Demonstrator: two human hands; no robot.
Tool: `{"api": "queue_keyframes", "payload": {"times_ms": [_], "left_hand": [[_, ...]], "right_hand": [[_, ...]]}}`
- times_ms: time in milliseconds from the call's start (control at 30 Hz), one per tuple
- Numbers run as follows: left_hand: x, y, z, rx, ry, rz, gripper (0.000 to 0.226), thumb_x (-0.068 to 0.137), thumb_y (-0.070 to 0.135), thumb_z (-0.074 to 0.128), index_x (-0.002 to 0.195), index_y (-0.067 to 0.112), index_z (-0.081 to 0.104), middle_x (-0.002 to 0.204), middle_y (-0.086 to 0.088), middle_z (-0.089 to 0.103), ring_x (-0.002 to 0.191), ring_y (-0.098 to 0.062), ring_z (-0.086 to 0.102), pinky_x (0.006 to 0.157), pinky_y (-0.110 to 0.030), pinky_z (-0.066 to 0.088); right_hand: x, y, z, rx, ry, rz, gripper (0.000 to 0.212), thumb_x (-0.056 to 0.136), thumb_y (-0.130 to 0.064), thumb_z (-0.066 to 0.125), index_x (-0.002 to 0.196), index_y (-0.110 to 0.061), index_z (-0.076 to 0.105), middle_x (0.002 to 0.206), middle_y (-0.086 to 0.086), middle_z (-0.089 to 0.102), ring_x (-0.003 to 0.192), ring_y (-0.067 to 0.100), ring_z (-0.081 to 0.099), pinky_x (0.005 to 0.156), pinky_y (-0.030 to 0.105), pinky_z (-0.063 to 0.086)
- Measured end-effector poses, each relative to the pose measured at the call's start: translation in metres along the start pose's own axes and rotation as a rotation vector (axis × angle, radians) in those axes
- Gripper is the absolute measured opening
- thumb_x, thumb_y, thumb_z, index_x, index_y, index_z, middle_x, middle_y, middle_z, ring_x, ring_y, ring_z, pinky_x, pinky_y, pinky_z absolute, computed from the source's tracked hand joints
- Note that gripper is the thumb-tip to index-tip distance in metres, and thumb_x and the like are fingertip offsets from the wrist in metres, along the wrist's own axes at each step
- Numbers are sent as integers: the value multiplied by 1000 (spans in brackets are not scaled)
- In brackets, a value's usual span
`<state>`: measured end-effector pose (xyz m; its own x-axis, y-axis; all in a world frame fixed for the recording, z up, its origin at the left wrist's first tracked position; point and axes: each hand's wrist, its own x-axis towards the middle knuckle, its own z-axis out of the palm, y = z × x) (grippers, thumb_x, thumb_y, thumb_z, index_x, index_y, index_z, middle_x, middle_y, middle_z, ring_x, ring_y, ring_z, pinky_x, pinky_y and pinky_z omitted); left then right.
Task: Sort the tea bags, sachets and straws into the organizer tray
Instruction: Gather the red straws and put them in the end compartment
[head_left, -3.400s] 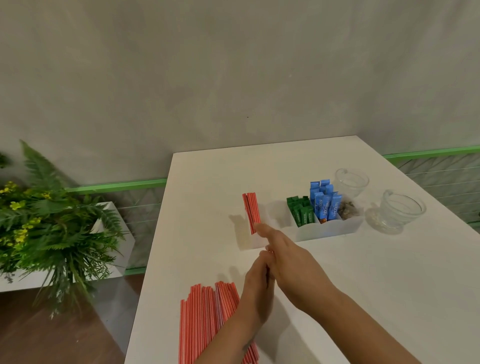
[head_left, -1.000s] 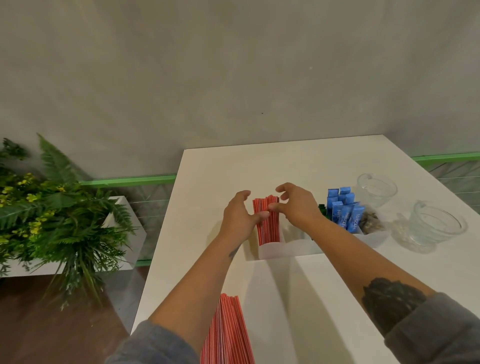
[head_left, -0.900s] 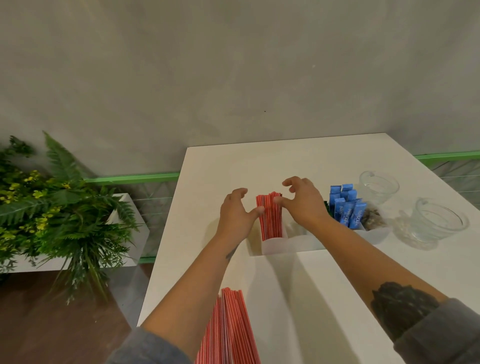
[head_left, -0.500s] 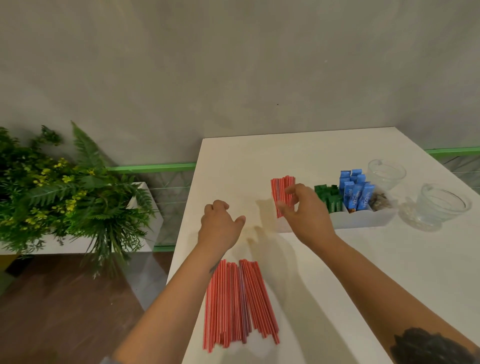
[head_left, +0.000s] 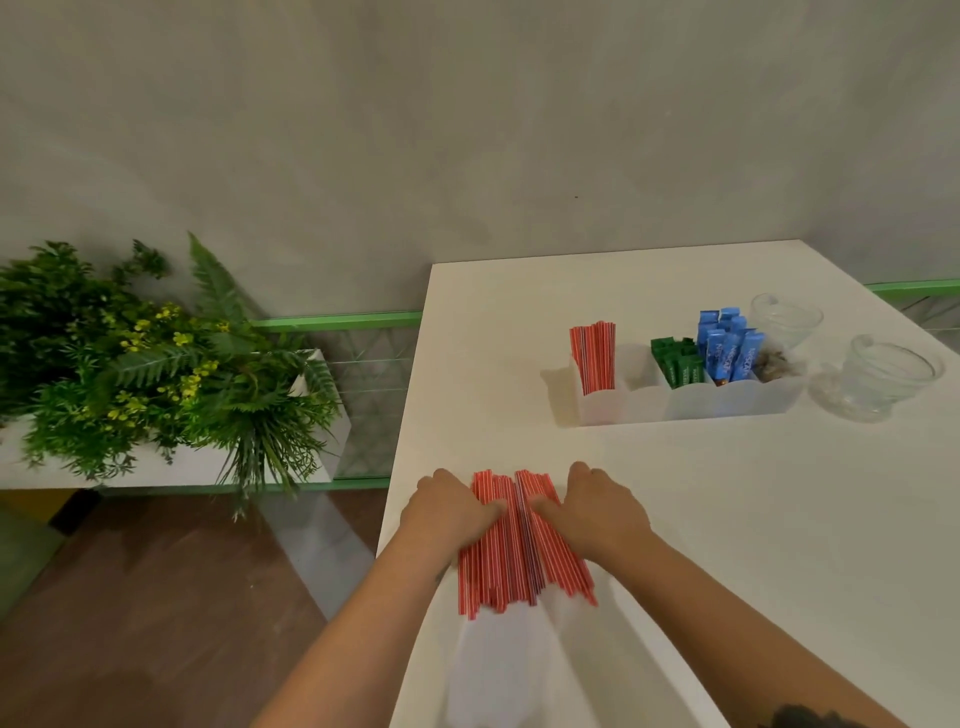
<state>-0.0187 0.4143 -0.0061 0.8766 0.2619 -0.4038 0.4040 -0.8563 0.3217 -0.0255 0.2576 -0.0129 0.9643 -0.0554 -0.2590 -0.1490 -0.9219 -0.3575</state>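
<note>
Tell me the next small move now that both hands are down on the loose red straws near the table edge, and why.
Probably pinch off a small bundle from the loose straws: the left hand and right hand already press on the pile from either side. Then carry it to the organizer tray, whose leftmost compartment already holds standing straws with room beside them.
</note>
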Motion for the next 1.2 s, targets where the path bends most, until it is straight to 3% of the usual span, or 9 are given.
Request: {"api": "queue_keyframes", "payload": {"times_ms": [100,167,367,533,900,1033,1100,1133,1200], "left_hand": [[-3,-4,5,5,-28,29,62,69,60,69,95,7,51,99,-9,64,86,-26,68,63,-28,48],[-5,-4,6,21,-41,65,49,74,54,69,88,10,53,88,-7,64,85,-25,68,62,-27,45],[-3,1,5,199,-78,129,40,91,39,55,107,3,63,108,-11,67,101,-26,64,81,-30,47],[5,2,10,270,-93,130,24,95,17,46,106,5,63,114,-10,64,106,-25,61,77,-27,44],[9,1,12,141,-111,118,31,95,17,40,115,2,59,118,-12,62,110,-28,59,85,-33,47],[4,5,1,138,-132,166,32,96,6,35,121,-1,53,123,-19,55,110,-30,57,88,-34,47],[-1,10,-6,22,-117,155,33,97,0,30,123,-2,51,125,-20,50,101,-27,56,88,-32,46],[1,11,-7,-44,-124,146,33,97,1,30,124,-2,49,125,-21,51,87,-23,55,86,-32,46],[6,12,-7,-357,-87,86,33,97,9,36,127,-3,43,120,-23,56,64,-14,45,78,-34,50]], "right_hand": [[-9,-4,12,-92,-1,3,67,88,-63,42,130,-11,37,126,9,48,112,28,54,85,35,46],[-12,-7,17,-116,15,-10,59,91,-58,41,127,-11,38,122,8,48,108,27,56,83,35,46],[-15,-14,24,-168,46,-56,35,98,-38,37,120,-11,41,115,7,50,100,25,59,73,31,44],[-17,-17,25,-242,26,-48,27,92,-14,44,119,-9,41,115,8,51,98,24,60,69,28,42],[-13,-20,22,-139,23,21,21,96,-11,35,115,-8,45,113,7,55,101,24,61,71,27,39],[-11,-15,16,-132,13,9,18,94,-11,40,112,-9,45,106,5,57,88,20,59,68,25,39],[-9,-14,13,-118,8,9,15,94,-11,42,108,-11,46,93,2,52,77,18,52,66,26,40],[-8,-14,11,-103,11,9,11,94,-12,43,105,-11,46,88,1,49,75,17,51,66,26,41],[-5,-16,6,-47,26,5,5,95,-15,43,99,-12,45,85,0,50,73,18,55,65,28,44]]}}
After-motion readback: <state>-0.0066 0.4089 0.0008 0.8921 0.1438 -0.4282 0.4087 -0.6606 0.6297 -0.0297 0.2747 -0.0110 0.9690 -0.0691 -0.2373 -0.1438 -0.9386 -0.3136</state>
